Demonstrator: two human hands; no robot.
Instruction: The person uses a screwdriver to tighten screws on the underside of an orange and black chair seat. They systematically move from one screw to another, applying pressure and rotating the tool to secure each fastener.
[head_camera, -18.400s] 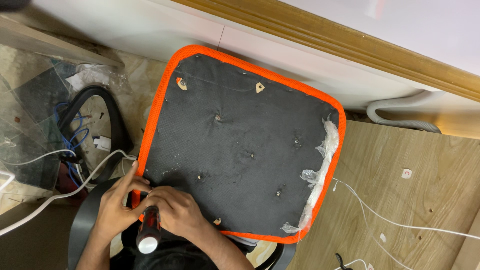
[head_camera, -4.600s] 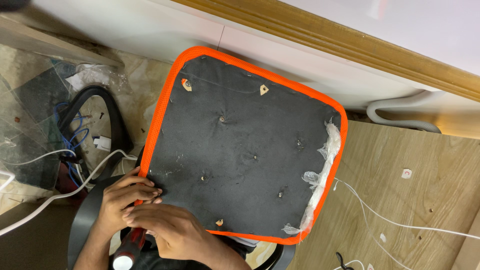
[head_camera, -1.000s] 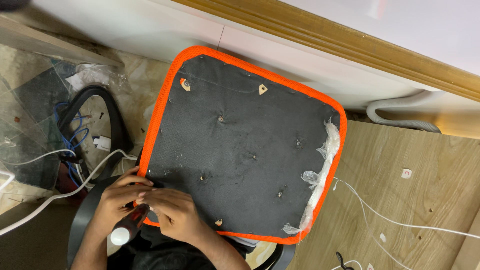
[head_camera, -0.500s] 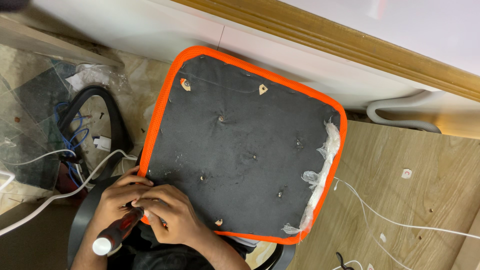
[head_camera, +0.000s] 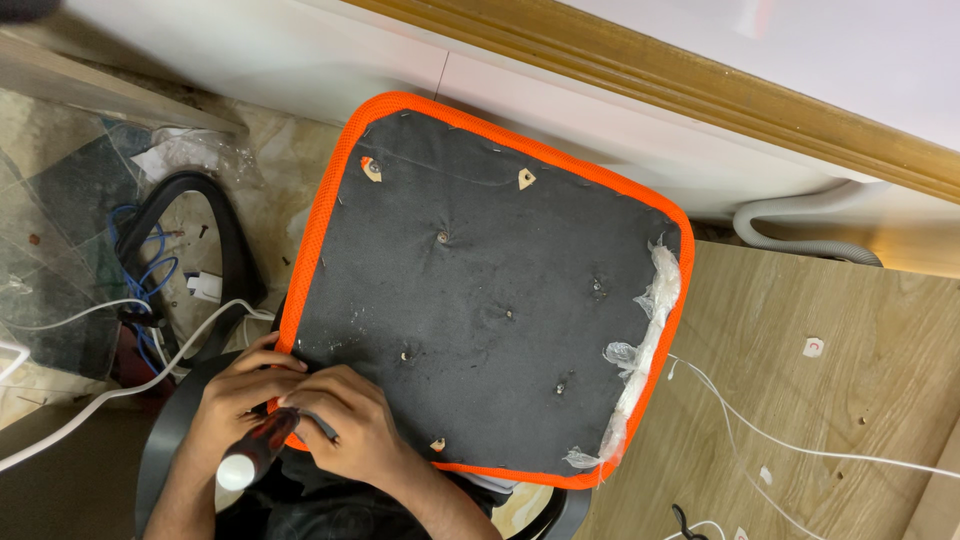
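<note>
Seen from the head camera, a square seat cushion with a black cloth bottom and bright orange mesh edge (head_camera: 480, 300) lies upside down across the person's lap. Both hands sit close together at its near left corner. The right hand (head_camera: 345, 430) is closed around a screwdriver with a dark red handle and white end cap (head_camera: 252, 456). The left hand (head_camera: 240, 385) presses its fingers on the orange edge; it does not seem to grip anything, though the view there is poor. To do this well, keep the tool tip steady, push gently, and hold the cloth flat. A small white square sticker with a red mark (head_camera: 814, 347) lies on the pale wooden board (head_camera: 830, 420) far right.
</note>
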